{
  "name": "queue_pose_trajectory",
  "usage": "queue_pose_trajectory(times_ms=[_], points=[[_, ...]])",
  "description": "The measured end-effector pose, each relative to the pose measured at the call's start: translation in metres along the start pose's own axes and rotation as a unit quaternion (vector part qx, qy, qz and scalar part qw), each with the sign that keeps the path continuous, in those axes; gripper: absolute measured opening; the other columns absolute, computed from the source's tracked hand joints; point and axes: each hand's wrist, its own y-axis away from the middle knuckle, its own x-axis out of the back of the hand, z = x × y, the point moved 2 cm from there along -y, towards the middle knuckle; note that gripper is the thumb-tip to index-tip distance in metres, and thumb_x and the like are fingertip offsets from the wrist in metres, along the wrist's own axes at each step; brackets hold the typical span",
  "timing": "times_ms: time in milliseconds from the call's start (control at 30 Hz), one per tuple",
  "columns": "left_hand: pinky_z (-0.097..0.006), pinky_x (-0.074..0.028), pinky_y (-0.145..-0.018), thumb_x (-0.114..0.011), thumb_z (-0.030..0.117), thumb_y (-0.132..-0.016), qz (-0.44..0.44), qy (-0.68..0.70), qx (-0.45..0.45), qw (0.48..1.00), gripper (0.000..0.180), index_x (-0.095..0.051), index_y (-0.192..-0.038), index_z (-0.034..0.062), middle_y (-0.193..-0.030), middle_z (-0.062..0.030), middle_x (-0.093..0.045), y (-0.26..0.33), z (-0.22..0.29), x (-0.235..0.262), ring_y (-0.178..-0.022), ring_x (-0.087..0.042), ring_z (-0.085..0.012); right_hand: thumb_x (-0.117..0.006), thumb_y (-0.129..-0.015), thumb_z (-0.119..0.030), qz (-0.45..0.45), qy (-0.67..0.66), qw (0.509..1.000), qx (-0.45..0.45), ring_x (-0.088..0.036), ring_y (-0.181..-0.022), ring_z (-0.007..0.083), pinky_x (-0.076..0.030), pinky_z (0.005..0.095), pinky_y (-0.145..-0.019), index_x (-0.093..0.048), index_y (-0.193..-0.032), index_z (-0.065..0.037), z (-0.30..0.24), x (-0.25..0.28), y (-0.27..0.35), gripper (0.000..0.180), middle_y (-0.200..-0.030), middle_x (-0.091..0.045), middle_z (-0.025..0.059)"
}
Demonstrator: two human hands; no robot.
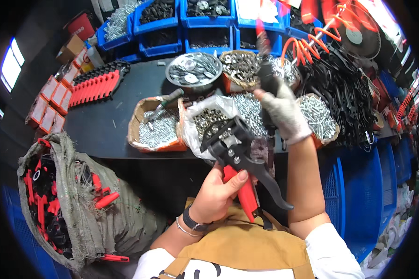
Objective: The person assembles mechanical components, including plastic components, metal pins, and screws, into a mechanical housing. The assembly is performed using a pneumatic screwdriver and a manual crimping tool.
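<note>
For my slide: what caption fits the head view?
Left hand grips a red-handled tool; gloved right hand holds a dark driver above boxes of screws.

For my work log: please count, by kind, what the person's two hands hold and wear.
Red-handled tool, left hand: 1
Dark tool, right hand: 1
Work glove: 1
Wristwatch: 1
Thin bracelet: 1
Total: 5

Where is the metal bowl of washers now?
In the head view, the metal bowl of washers stands on the dark table, upper centre, below the blue bins and left of the gloved right hand.
</note>
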Motion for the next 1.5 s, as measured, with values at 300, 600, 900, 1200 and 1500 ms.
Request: queue_pose_trajectory(times_ms=[300,600,900,1200,1500], points=[[-0.051,-0.051,-0.088,-0.039,0.055,-0.094,-0.048,0.186,-0.124,0.973,0.063,-0.03,-0.141,0.0151,-0.115,-0.0112,-0.052,0.01,0.024,0.012,-0.108,-0.057,-0.0373,-0.059,-0.088,-0.034,0.024,0.45,0.89,-0.063,-0.056,-0.106,0.0439,-0.045,0.045,-0.092,-0.034,-0.14,0.001,0.065,-0.03,-0.035,0.068,-0.118,-0.056,0.0295],[-0.031,-0.05,-0.079,-0.059,0.022,-0.089,0.04,0.288,-0.008,0.957,0.031,-0.052,-0.116,0.0084,-0.104,-0.005,-0.058,0.006,0.022,0.009,-0.093,-0.058,-0.0165,-0.053,-0.094,-0.03,-0.113,0.177,0.965,0.155,-0.059,-0.075,0.0318,-0.048,0.0384,-0.068,-0.057,-0.103,0.0,-0.042,-0.065,0.093,0.032,-0.085,-0.058,0.0167],[-0.031,-0.048,-0.065,-0.075,0.018,-0.078,0.37,-0.505,-0.511,0.588,0.031,-0.055,-0.095,0.0021,-0.088,-0.0056,-0.056,-0.062,0.269,0.112,-0.074,-0.057,-0.0178,-0.06,-0.081,-0.015,-0.105,0.31,0.895,0.303,-0.048,-0.067,0.0352,-0.042,0.0433,-0.063,-0.046,-0.081,-0.003,0.019,-0.02,0.125,0.019,-0.078,-0.046,0.0146],[-0.038,-0.05,-0.086,-0.08,0.025,-0.067,0.467,-0.817,-0.156,0.301,0.053,-0.051,-0.105,0.0033,-0.108,-0.0165,-0.052,-0.188,0.295,0.317,-0.1,-0.058,-0.0322,-0.065,-0.078,-0.008,-0.087,0.46,0.814,0.343,-0.058,-0.079,0.0382,-0.048,0.0515,-0.074,-0.053,-0.087,0.001,0.038,-0.046,0.126,0.017,-0.097,-0.061,0.0227],[-0.038,-0.051,-0.079,-0.068,0.015,-0.076,0.502,-0.809,-0.164,0.258,0.029,-0.053,-0.097,0.0027,-0.103,-0.016,-0.052,-0.218,0.296,0.355,-0.095,-0.058,-0.0308,-0.067,-0.079,-0.017,-0.093,0.507,0.777,0.362,-0.059,-0.08,0.0353,-0.047,0.0537,-0.071,-0.054,-0.079,-0.004,0.049,-0.047,0.126,0.019,-0.094,-0.06,0.0194]])
